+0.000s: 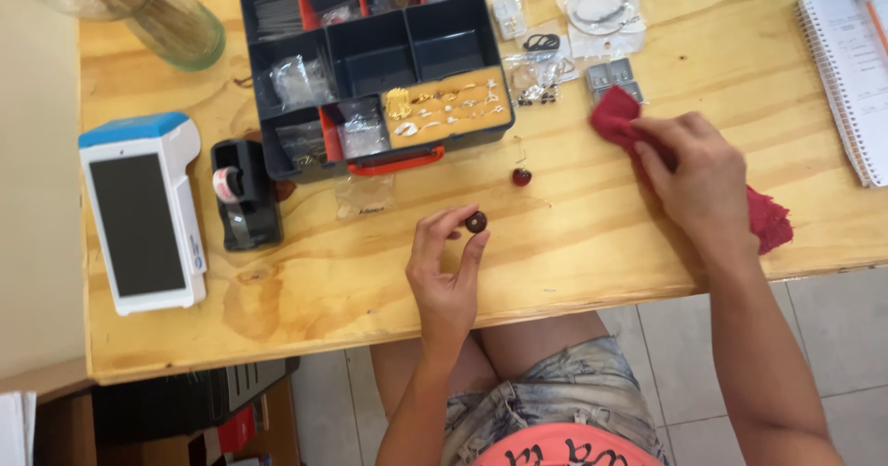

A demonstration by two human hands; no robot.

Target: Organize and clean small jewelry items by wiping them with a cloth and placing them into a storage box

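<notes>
Big plywood table (573, 244) w/ a person seated at its near edge; on the far side a black compartment organizer box (375, 55) w/ red dividers, lid open, small bags in several cells & gold jewellery pcs on a tan tray at its front right; left of that a white card terminal w/ blue top (143, 212) lying flat, near the table's left edge; a black tape dispenser (245, 193) betw. terminal & box; spiral notebook (851, 78) at far right, partly out of view; glass jar (171, 22) lying at top left corner; red cloth (772, 221) spread right of centre, right hand (698, 184) pressed down on it, fingers curled onto the fabric, so closed on the cloth; left hand (444, 267) raised just above the table's front edge, thumb & forefinger pinched together on a small dark round bead (475, 222); a little red cherry-like charm (522, 177) lies loose on the wood, near the bead, apart from both hands.
</notes>
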